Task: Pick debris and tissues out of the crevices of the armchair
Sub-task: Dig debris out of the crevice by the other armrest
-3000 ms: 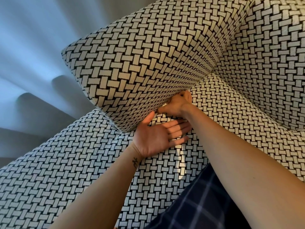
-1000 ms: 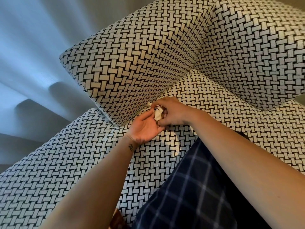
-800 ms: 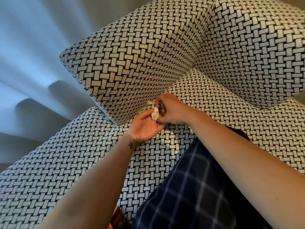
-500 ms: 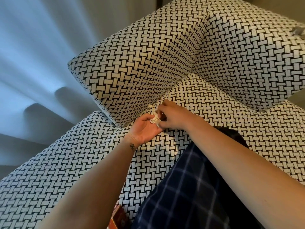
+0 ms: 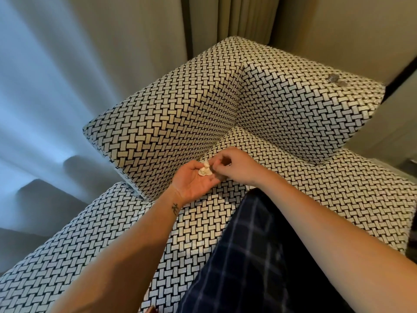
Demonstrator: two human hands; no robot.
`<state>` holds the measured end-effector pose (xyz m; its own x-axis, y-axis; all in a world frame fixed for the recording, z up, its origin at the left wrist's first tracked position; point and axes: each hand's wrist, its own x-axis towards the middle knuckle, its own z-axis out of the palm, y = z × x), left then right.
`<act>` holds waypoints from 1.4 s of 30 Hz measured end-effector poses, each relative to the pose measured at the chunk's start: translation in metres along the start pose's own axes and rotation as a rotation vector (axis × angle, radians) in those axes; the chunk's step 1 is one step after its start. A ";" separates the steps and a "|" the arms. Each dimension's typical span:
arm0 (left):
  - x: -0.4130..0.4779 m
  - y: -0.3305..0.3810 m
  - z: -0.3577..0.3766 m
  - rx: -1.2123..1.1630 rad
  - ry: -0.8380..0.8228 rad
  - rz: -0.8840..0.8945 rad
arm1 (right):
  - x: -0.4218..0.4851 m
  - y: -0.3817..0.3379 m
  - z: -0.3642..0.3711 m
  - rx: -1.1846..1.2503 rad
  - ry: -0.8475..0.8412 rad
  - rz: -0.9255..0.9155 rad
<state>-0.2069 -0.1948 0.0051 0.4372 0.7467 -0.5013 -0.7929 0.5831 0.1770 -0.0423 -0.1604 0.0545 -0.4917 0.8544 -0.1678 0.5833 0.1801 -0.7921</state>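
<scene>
The armchair (image 5: pixel 158 129) is covered in black-and-white woven fabric. Its arm cushion is at the left, its backrest (image 5: pixel 304 105) at the right, and its seat (image 5: pixel 327 190) below. My left hand (image 5: pixel 194 179) lies palm up over the seat beside the arm crevice (image 5: pixel 214 146). A small crumpled white tissue (image 5: pixel 203 171) rests in that palm. My right hand (image 5: pixel 237 166) hovers just right of it, its curled fingertips pinching the tissue's edge.
Small grey bits of debris (image 5: pixel 335 79) lie on top of the backrest. My leg in dark plaid trousers (image 5: pixel 248 256) crosses the seat's front. Pale curtains (image 5: pixel 56 86) hang at the left and behind the chair.
My right hand pulled out of the crevice between arm cushion and seat with a tissue and brought it onto my left palm. The view has tilted up, showing more of the backrest.
</scene>
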 end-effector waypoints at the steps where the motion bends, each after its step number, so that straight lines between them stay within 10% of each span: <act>1: 0.003 -0.002 0.011 0.012 -0.004 -0.009 | -0.004 0.001 -0.011 0.025 0.019 0.013; 27: 0.130 -0.064 0.247 0.330 -0.183 -0.088 | -0.033 0.057 -0.235 0.251 0.648 0.130; 42: 0.180 -0.063 0.263 0.420 -0.217 -0.119 | -0.006 0.096 -0.290 0.091 0.826 0.304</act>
<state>0.0336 -0.0125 0.1268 0.6280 0.6907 -0.3584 -0.5121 0.7137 0.4780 0.2042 -0.0068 0.1503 0.3212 0.9443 0.0709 0.5415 -0.1217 -0.8318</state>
